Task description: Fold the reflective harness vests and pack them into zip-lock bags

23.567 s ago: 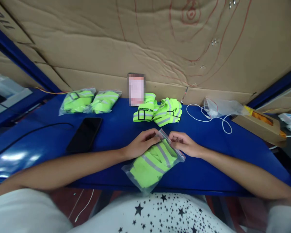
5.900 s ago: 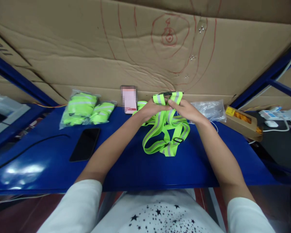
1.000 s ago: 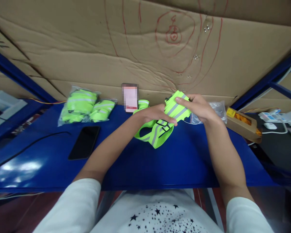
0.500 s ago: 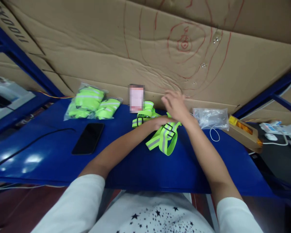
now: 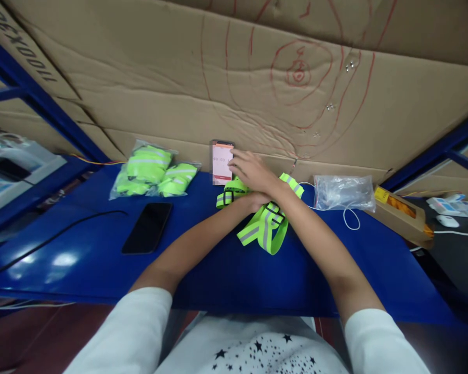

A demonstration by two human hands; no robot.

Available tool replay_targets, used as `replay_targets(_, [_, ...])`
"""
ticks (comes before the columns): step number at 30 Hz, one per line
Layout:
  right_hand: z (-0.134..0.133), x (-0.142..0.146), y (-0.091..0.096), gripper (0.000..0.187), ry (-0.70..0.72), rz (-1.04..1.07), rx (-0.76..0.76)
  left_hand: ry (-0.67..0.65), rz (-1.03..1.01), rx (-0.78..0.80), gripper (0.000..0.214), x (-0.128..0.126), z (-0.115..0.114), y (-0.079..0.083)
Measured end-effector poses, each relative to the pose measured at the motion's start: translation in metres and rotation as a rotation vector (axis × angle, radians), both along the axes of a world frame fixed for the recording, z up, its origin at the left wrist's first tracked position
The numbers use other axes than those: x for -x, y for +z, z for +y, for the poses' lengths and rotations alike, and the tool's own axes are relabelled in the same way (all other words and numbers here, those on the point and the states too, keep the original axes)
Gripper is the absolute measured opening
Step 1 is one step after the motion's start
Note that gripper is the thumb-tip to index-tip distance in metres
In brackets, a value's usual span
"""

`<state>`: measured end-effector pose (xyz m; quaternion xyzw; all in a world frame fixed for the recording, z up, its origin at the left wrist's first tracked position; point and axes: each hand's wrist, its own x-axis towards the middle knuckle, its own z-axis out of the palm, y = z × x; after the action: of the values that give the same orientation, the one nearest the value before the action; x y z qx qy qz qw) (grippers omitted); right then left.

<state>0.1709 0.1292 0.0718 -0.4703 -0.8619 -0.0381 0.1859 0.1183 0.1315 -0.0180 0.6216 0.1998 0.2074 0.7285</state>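
Two hands are in view over the blue table [image 5: 81, 249], crossed at the wrists. I read the right hand [image 5: 253, 169] as released: the fingers are spread and extended, with the fingertips [image 5: 236, 158] at the right edge of the upright phone [image 5: 222, 162]. That phone leans against the cardboard wall [image 5: 257, 78] and shows digits on its screen. I cannot tell whether the fingertips touch the glass or stop just short. The left hand [image 5: 258, 198] lies largely hidden beneath the right wrist. It rests on the reflective strap vest [image 5: 265, 228], but I cannot tell whether it is grasping or only pressing flat.

The reflective strap vest lies unbagged near the middle of the table, gathered into a loose fold with one loop trailing toward me. A second folded bundle [image 5: 226, 196] sits just beside it, at the foot of the upright phone.

Step in hand, in my judgement: attention to the phone screen, with the vest pinned in place. A move onward calls for light, precise fingertip contact so that the phone does not tip from its lean. It also calls for steady pressure from the left hand so that the fold does not spring open.

Also present: two bagged vests [image 5: 152, 166], a black phone [image 5: 147, 227] lying flat, and clear bags [image 5: 341, 191].
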Motion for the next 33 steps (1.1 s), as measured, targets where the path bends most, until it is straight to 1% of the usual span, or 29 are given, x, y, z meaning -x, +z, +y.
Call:
replay_targets(1, [-0.006, -0.012, 0.004, 0.044, -0.025, 0.058, -0.018, 0.009, -0.014, 0.024, 0.017, 0.0, -0.002, 0.005])
replay_targets(3, [-0.021, -0.043, 0.012, 0.042, -0.114, 0.144, -0.045, -0.001, -0.026, 0.072, 0.03, 0.001, -0.006, 0.017])
replay_targets(5, [-0.037, -0.077, 0.015, 0.041, -0.222, 0.184, -0.02, -0.043, -0.024, 0.105, 0.041, 0.004, -0.009, 0.027])
replay_targets(7, [-0.053, -0.106, 0.016, 0.046, -0.274, 0.219, 0.133, -0.075, -0.012, 0.121, 0.044, 0.008, -0.012, 0.035])
replay_targets(9, [-0.067, -0.123, 0.015, 0.052, -0.286, 0.296, 0.264, -0.081, 0.009, 0.108, 0.046, 0.01, -0.016, 0.041])
replay_targets(10, [-0.072, -0.127, 0.015, 0.053, -0.271, 0.354, 0.295, -0.067, 0.014, 0.092, 0.047, 0.011, -0.018, 0.043])
replay_targets(12, [-0.082, -0.126, 0.019, 0.05, -0.232, 0.511, 0.31, -0.027, 0.008, 0.053, 0.05, 0.012, -0.023, 0.049])
replay_targets(13, [-0.086, -0.123, 0.023, 0.049, -0.222, 0.609, 0.326, -0.027, -0.001, 0.038, 0.052, 0.013, -0.026, 0.053])
replay_targets(14, [-0.09, -0.119, 0.027, 0.05, -0.224, 0.713, 0.359, -0.053, -0.01, 0.029, 0.053, 0.014, -0.029, 0.058])
replay_targets(15, [-0.094, -0.116, 0.032, 0.051, -0.237, 0.815, 0.411, -0.107, -0.02, 0.025, 0.055, 0.016, -0.032, 0.063])
replay_targets(17, [-0.1, -0.11, 0.041, 0.053, -0.274, 0.987, 0.525, -0.265, -0.03, 0.014, 0.057, 0.02, -0.037, 0.074])
replay_targets(19, [-0.104, -0.107, 0.047, 0.053, -0.288, 1.082, 0.619, -0.383, -0.022, -0.014, 0.055, 0.025, -0.04, 0.083])
replay_targets(20, [-0.106, -0.108, 0.049, 0.053, -0.283, 1.09, 0.653, -0.412, -0.007, -0.028, 0.053, 0.027, -0.041, 0.087])
replay_targets(22, [-0.107, -0.111, 0.048, 0.05, -0.265, 1.041, 0.679, -0.435, 0.032, -0.048, 0.049, 0.031, -0.041, 0.091])
replay_targets(23, [-0.106, -0.112, 0.047, 0.049, -0.261, 0.998, 0.665, -0.434, 0.048, -0.051, 0.049, 0.032, -0.04, 0.091])
replay_targets(25, [-0.105, -0.115, 0.044, 0.048, -0.274, 0.916, 0.57, -0.41, 0.068, -0.058, 0.051, 0.034, -0.037, 0.091])
replay_targets(28, [-0.104, -0.114, 0.04, 0.042, -0.306, 0.796, 0.363, -0.313, 0.091, -0.079, 0.049, 0.032, -0.035, 0.088])
replay_targets(29, [-0.104, -0.113, 0.04, 0.04, -0.3, 0.748, 0.315, -0.275, 0.095, -0.083, 0.047, 0.031, -0.035, 0.088])
replay_targets(31, [-0.106, -0.108, 0.041, 0.039, -0.272, 0.636, 0.272, -0.2, 0.096, -0.084, 0.044, 0.029, -0.035, 0.087])
replay_targets(33, [-0.11, -0.102, 0.043, 0.043, -0.233, 0.511, 0.294, -0.119, 0.096, -0.1, 0.04, 0.029, -0.035, 0.088])
